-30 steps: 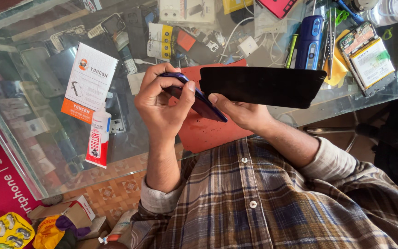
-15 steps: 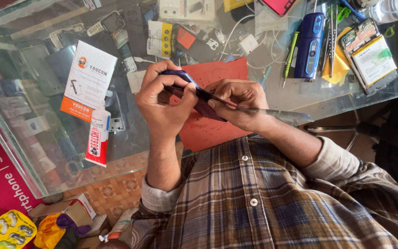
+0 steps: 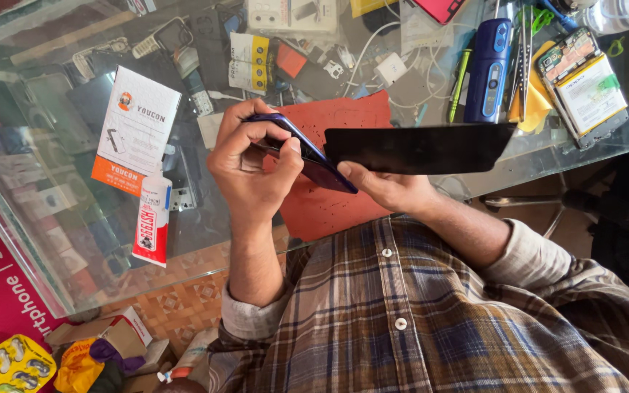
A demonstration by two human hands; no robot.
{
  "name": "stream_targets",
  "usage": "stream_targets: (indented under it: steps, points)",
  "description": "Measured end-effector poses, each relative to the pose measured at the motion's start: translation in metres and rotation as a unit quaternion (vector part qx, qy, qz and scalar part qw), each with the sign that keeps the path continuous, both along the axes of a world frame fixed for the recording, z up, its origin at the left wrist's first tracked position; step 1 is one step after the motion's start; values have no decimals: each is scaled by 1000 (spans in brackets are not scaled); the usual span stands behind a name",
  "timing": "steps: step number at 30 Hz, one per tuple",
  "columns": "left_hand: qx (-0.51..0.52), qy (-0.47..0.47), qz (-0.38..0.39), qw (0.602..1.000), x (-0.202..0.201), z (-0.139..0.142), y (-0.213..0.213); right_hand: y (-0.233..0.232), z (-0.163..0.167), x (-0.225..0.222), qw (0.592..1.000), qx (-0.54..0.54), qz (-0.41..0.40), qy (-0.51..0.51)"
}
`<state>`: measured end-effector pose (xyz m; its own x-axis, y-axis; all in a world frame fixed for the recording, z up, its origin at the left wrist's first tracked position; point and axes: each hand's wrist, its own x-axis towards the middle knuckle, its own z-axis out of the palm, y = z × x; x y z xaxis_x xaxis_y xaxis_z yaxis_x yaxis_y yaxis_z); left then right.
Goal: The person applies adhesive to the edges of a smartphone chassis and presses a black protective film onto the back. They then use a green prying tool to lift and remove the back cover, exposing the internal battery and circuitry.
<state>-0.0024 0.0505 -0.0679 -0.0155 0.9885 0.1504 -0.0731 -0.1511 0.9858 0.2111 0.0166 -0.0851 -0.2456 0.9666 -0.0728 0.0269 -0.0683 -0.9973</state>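
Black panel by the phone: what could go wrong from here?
1. The panel looks thin and sticks out sideways, supported only at the end by the right hand; it might flex and crack.
2. The left hand pinches the phone in the air at the glass table's edge; a slip could drop it.
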Motion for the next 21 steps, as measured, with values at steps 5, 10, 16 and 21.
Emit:
stream_targets:
  steps: [5,10,16,21]
  points:
    - [17,38,8,999,1,3,0,9,3,0,995,81,29,-54]
    - [5,61,12,998,2,6,4,12,-2,1,996,23,29,81]
    - [13,45,-13,999,0,6,2,8,-11,12,994,72,61,64]
    - [-1,34,-34,999,-7,8,1,-1,-8,7,996,-89,11,6]
